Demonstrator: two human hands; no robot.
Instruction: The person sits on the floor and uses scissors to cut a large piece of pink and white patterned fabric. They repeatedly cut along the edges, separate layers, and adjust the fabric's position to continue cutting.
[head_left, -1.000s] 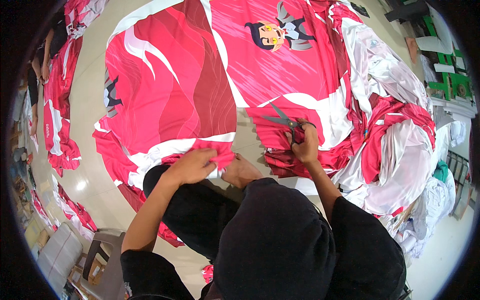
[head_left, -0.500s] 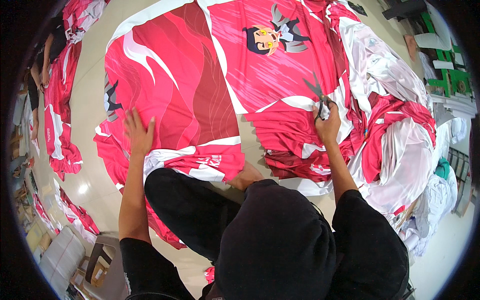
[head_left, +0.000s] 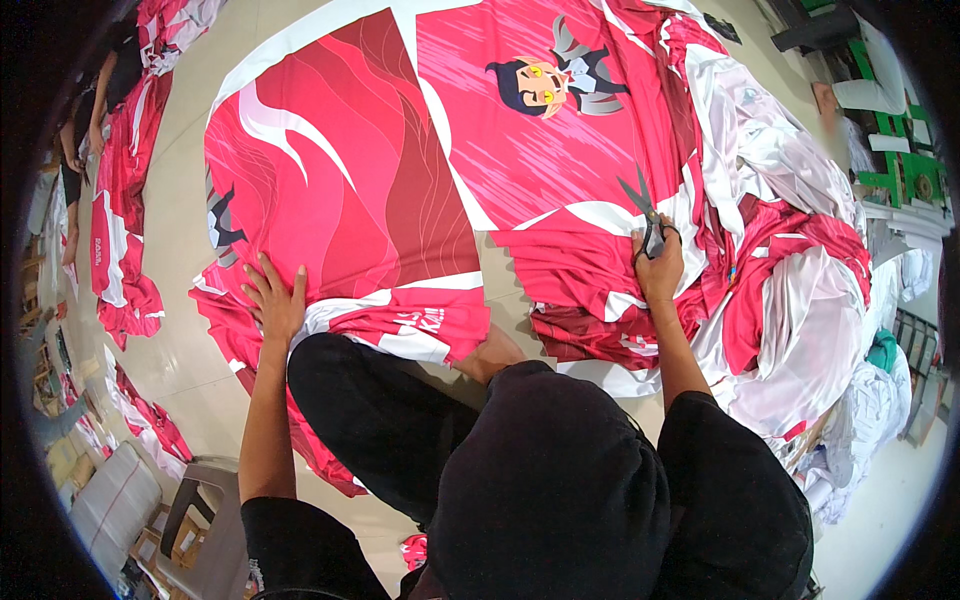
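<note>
A wide sheet of printed fabric, pink and dark red with white borders, lies spread over the floor in front of me. On its left part rests my left hand, flat, fingers spread. My right hand grips a pair of scissors by the dark handles. The blades are parted and point away from me, above the fabric's right part. A cartoon figure is printed on the far section. Gathered folds of pink and white fabric lie between my right hand and my knee.
Heaped white and pink cloth piles up on the right. Another strip of printed fabric lies at the left, near a person's arm. A grey plastic chair stands at lower left. Green metal framework is at far right.
My left hand has slid slightly toward me on the fabric. The scissors and my right hand have shifted a little toward me, the blades now turned more straight ahead.
</note>
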